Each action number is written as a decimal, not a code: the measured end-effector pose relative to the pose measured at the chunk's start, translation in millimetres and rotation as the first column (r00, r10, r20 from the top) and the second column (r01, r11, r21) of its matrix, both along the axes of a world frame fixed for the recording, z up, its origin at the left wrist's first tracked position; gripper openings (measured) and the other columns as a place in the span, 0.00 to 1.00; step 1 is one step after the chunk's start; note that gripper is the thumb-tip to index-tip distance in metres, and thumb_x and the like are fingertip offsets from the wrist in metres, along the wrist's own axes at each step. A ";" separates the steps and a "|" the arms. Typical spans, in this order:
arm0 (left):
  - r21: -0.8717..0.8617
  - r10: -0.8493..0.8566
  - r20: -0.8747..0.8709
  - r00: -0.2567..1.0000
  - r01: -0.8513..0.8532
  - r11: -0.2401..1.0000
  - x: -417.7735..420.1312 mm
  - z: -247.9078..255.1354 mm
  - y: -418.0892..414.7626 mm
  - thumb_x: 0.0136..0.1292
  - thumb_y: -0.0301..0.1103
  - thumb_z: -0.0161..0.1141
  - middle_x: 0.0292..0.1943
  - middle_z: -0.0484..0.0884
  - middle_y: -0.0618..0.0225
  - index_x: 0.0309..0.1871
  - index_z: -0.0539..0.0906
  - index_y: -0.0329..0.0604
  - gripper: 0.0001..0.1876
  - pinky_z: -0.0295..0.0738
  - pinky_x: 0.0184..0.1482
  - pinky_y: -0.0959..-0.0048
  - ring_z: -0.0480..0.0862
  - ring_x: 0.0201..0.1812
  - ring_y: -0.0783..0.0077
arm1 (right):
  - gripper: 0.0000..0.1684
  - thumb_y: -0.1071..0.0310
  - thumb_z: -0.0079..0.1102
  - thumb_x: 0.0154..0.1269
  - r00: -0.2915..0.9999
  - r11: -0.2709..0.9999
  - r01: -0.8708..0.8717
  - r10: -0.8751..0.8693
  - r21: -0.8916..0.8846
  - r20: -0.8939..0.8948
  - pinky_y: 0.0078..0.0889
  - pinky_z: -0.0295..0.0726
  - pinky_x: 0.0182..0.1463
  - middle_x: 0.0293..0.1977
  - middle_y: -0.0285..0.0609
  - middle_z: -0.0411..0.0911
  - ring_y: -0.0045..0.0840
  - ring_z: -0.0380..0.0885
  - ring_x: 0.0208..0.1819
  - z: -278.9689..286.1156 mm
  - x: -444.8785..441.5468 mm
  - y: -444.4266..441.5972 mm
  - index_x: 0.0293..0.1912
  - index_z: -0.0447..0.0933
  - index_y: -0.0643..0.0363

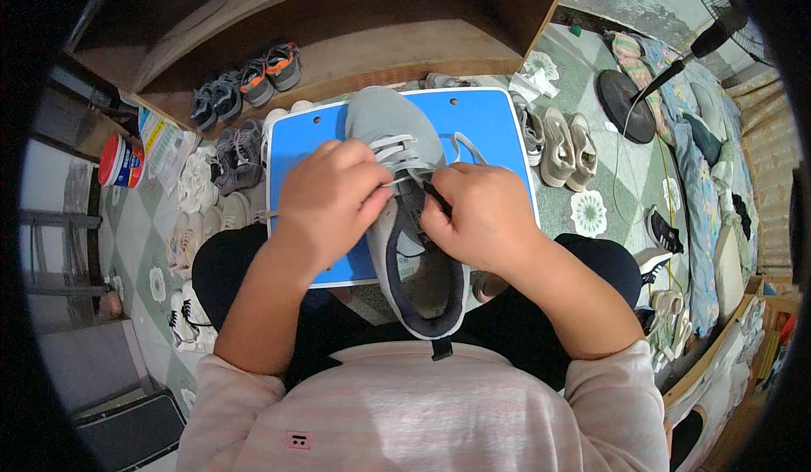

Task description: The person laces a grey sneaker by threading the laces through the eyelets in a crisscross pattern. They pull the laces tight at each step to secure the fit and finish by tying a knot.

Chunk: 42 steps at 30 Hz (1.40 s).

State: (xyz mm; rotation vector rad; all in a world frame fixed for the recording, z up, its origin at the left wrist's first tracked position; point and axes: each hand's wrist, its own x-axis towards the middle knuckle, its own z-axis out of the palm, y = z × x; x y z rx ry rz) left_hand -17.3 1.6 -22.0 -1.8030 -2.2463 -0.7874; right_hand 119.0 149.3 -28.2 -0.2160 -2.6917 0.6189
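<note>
A grey sneaker [393, 114] lies over a blue board with a white rim [291, 149], its toe towards the wooden shelf and its heel towards my body. My left hand [339, 199] pinches a pale shoelace at the upper eyelets, on the left side of the opening. On the right side, my right hand [481, 212] is closed on the dark-lined edge of the opening, beside the tongue. White laces [394, 147] cross the upper part of the sneaker. A loose lace loop [467, 145] rests on the board right of the shoe. My fingers hide part of the tongue.
A wooden shelf [405, 47] with several sneakers stands beyond the board. More shoes [557, 149] are on the tiled floor at both sides. A red and blue bucket [121, 163] is at the left; a fan with a round black base [626, 105] stands at the upper right.
</note>
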 end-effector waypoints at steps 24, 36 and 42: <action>-0.036 0.001 0.042 0.999 0.000 0.999 -5.5 -1.9 -2.1 0.47 0.28 0.66 0.29 0.78 0.65 0.29 0.79 0.43 0.07 0.74 0.36 0.63 0.79 0.34 0.57 | 0.11 0.62 0.58 0.52 1.000 1.000 -0.002 0.002 -0.020 0.010 0.44 0.77 0.28 0.21 0.48 0.77 0.44 0.78 0.24 2.3 -2.5 -2.1 0.22 0.75 0.60; 0.003 -0.082 0.145 0.986 0.082 0.997 -10.3 15.4 -17.2 0.48 0.27 0.68 0.31 0.79 0.63 0.32 0.81 0.42 0.08 0.74 0.37 0.65 0.80 0.34 0.60 | 0.21 0.53 0.52 0.69 0.977 0.846 0.210 -0.169 -0.491 0.127 0.44 0.76 0.36 0.28 0.53 0.79 0.46 0.79 0.31 15.1 0.7 48.6 0.31 0.79 0.62; -0.007 0.015 0.169 0.985 -0.014 1.000 1.8 -2.9 2.1 0.53 0.27 0.67 0.32 0.79 0.63 0.35 0.82 0.40 0.07 0.75 0.36 0.67 0.81 0.34 0.61 | 0.12 0.65 0.56 0.68 0.995 0.904 -0.007 0.047 -0.428 0.083 0.29 0.76 0.41 0.31 0.43 0.79 0.27 0.77 0.35 -4.7 -4.6 58.5 0.42 0.79 0.65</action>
